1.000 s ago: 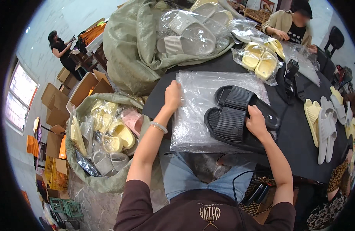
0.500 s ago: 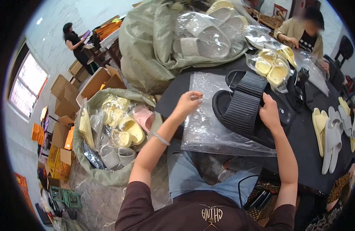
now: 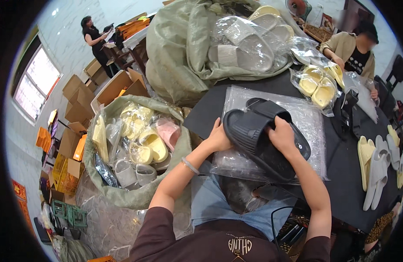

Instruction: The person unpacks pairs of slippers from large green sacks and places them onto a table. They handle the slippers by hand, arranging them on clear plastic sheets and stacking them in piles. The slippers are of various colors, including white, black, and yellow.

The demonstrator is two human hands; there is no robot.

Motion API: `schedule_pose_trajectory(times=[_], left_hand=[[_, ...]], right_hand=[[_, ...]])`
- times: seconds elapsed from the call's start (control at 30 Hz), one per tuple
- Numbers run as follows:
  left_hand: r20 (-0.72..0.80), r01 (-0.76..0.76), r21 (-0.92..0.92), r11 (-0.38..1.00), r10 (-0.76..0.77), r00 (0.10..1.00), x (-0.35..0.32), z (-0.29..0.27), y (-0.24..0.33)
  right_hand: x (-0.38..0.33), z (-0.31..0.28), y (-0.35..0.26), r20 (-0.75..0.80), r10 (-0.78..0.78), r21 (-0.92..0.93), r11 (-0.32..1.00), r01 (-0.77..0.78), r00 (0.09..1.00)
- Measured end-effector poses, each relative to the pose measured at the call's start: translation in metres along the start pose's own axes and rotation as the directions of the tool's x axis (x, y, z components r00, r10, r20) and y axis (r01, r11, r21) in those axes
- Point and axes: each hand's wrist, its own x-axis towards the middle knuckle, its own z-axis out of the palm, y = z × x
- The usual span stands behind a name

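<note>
A pair of black slide slippers (image 3: 247, 131), ribbed across the straps, is tilted above a stack of clear plastic bags (image 3: 315, 131) on the black table. My right hand (image 3: 282, 135) is closed round the strap edges, its fingertips hidden inside. At the slippers' left edge, my left hand (image 3: 220, 137) holds their side; its thumb shows, while the other fingers are mostly hidden behind the slippers.
Bagged grey slippers (image 3: 243, 43) top a green woven sack (image 3: 175, 56). Another sack (image 3: 109, 194) holds bagged slippers to the left. Yellow bagged slippers (image 3: 317, 85) and loose pale pairs (image 3: 376, 170) lie rightward. A co-worker (image 3: 356, 52) sits across the table (image 3: 341, 161); another person (image 3: 96, 41) stands far left.
The black slippers have moved left and nearer to me, turning and tilting in my right hand. My left hand, formerly apart from them with fingers spread, now meets their left edge.
</note>
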Motion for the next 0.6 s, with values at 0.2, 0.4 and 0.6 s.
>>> schedule_pose_trajectory(times=[0.2,0.4,0.6], left_hand=[[0.072,-0.013,-0.002,1.000,0.013,0.997,-0.003,-0.010,0.001],[0.247,-0.092,0.070,0.993,0.072,0.966,0.001,-0.024,-0.002],[-0.038,-0.178,-0.155,0.972,0.174,0.984,-0.024,-0.048,-0.004]], right_hand=[[0.000,-0.013,0.040,-0.098,0.039,-0.185,0.981,-0.057,0.994],[0.014,-0.025,0.102,-0.225,0.140,-0.242,0.951,-0.194,0.964],[0.017,-0.019,0.114,-0.208,0.066,-0.242,0.963,-0.117,0.976]])
